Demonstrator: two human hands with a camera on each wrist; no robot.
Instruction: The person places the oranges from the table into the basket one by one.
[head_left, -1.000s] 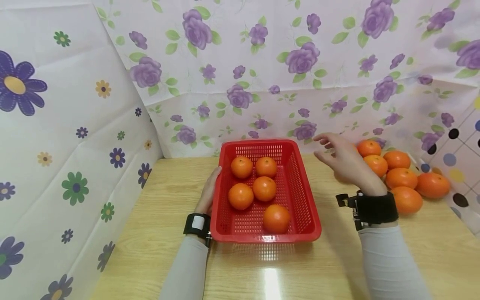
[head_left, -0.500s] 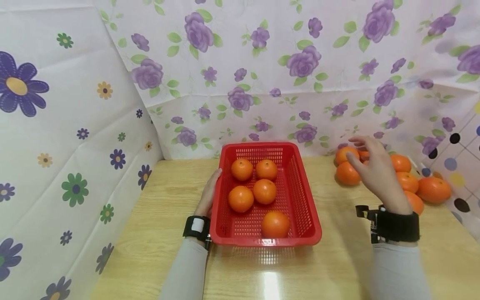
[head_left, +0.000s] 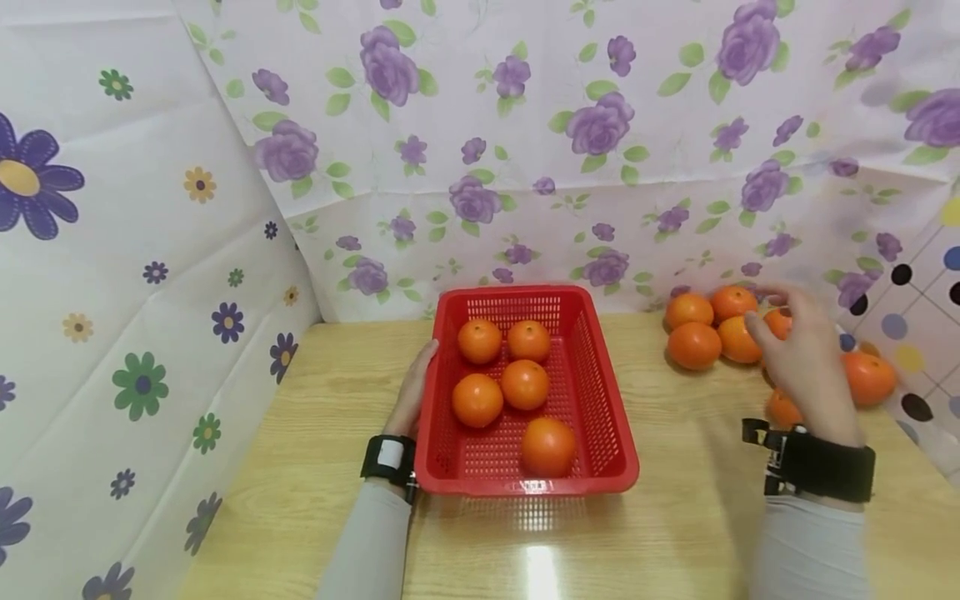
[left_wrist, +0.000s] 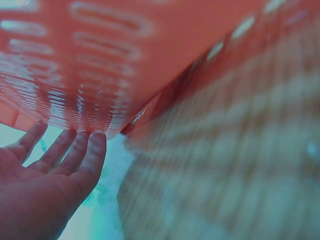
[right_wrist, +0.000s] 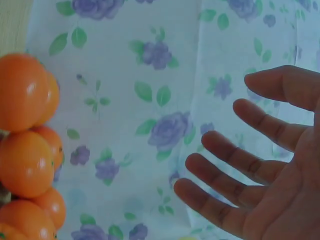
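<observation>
A red plastic basket (head_left: 525,486) with slotted sides stands on the table, several oranges (head_left: 525,384) lying loose inside it. My left hand (head_left: 410,392) rests along the basket's left wall; from the left wrist, its extended fingers (left_wrist: 90,155) meet the slotted plastic. On the right, my right hand (head_left: 810,367) hovers over a pile of oranges (head_left: 693,346), partly hiding some of them. Its fingers are spread and nothing is in them, as the right wrist view shows, with oranges (right_wrist: 26,162) off to the left there.
The wooden table (head_left: 322,467) ends at a floral cloth (head_left: 472,200) hung behind the basket. Another flowered sheet (head_left: 157,325) bounds the left side, and a dotted cloth (head_left: 926,333) the right. One orange (head_left: 868,379) sits at the pile's right edge.
My right hand has moved from beside the basket rightward over the orange pile, uncovering oranges on the pile's left. The left hand and basket stay in place.
</observation>
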